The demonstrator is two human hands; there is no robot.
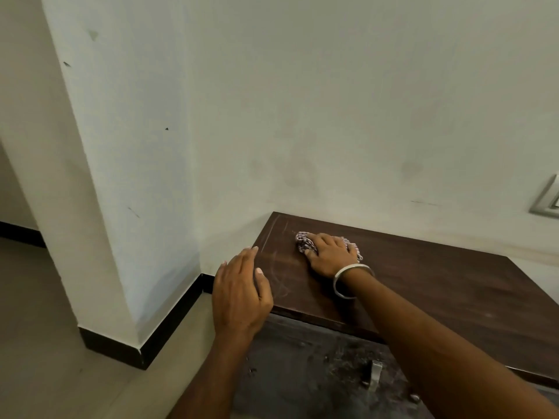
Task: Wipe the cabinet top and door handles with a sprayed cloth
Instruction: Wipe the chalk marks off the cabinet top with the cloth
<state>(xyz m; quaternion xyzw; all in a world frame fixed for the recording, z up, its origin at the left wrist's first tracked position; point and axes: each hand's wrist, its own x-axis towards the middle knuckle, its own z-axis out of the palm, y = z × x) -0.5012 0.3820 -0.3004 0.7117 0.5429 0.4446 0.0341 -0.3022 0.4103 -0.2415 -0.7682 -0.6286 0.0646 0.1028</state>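
Head view, right hand (329, 252) pressing cloth (302, 239) flat on dark cabinet top (438, 285), left hand (240, 293) relaxed at corner, white wall (332, 101)

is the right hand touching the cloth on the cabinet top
Touching. The head view shows the right hand laid flat over the cloth on the cabinet top, cloth edges showing past the fingers on both sides.
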